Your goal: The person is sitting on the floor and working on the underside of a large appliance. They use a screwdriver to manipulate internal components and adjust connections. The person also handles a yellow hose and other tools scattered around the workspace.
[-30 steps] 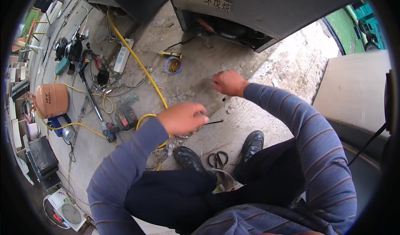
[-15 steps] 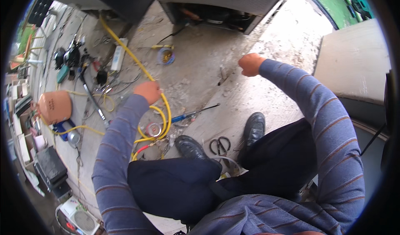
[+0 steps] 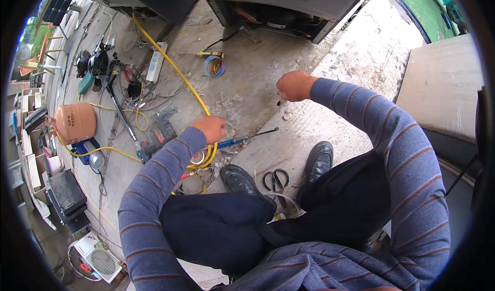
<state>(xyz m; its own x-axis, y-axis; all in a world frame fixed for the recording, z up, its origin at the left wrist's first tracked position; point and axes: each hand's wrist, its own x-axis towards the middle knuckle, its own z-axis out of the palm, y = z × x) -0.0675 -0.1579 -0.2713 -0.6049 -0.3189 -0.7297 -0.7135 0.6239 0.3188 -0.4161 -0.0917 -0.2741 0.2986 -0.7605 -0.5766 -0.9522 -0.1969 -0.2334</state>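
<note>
Yellow hose (image 3: pixel 179 72): slants from upper left down to the left hand (image 3: pixel 210 129), then loops below; lies nearer that hand than the right hand (image 3: pixel 296 86), well off to the right. Cannot tell whether touched. Curled at both hands, but cannot tell how tightly, or around anything. Just below left: blue-handled long-shafted tool (image 3: pixel 227 143), pointing rightward.

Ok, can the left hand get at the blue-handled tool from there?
Probably yes: the tool lies close to the left hand, its shaft uncovered. The yellow hose loops by the handle but doesn't seem to block the way.
</note>
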